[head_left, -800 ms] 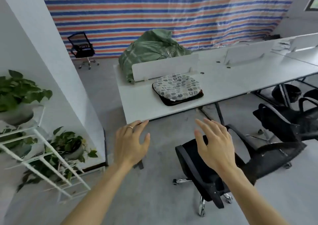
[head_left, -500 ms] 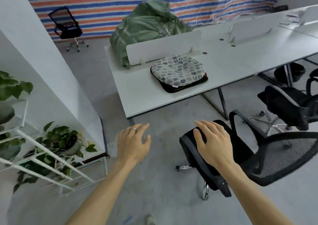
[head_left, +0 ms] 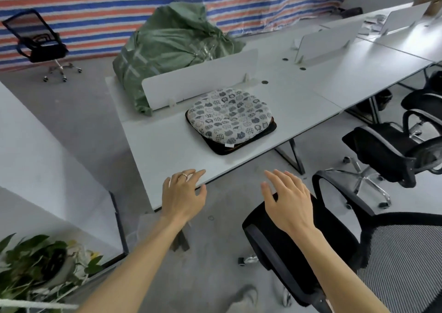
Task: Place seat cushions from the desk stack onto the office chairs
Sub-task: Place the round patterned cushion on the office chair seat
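Head view: your left hand point(head_left: 183, 198) and right hand point(head_left: 288, 205) both reach forward with fingers spread and nothing in them, the left over the near edge of the white desk point(head_left: 167, 150), the right above the seat of the nearest black office chair point(head_left: 294, 248). The cushion stack point(head_left: 230, 117) sits on the desk beyond your hands, a cat-print cushion on top of a dark one; a green sack point(head_left: 172, 47) bulks behind the divider panel point(head_left: 198, 83); a second chair point(head_left: 387, 155) waits at right.

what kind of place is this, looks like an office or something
Probably an office still being set up. Long white desks with divider panels and black mesh chairs point to an office; the striped tarp as a back wall and a big green sack suggest it is unfinished.
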The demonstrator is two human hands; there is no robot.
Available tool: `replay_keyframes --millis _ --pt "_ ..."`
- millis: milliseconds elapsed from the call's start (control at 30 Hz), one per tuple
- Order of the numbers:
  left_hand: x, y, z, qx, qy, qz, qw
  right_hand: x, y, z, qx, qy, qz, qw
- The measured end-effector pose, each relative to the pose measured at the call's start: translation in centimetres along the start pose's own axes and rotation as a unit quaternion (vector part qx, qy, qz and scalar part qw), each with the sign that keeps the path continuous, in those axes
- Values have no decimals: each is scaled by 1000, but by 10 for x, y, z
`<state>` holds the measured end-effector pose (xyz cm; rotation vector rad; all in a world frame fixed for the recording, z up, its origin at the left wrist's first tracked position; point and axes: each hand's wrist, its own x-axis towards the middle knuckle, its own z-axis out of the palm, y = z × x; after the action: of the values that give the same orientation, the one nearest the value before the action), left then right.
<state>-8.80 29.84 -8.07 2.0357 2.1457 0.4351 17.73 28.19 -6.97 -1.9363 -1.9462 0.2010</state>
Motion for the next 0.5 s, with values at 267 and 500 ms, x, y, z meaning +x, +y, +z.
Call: replay_keyframes --millis 267,500 --pt "129 16 15 17 -54 -40 998 132 21 22 37 -12 20 999" --pt "213 -3 31 -29 -96 -129 987 240 35 41 26 -72 49 996"
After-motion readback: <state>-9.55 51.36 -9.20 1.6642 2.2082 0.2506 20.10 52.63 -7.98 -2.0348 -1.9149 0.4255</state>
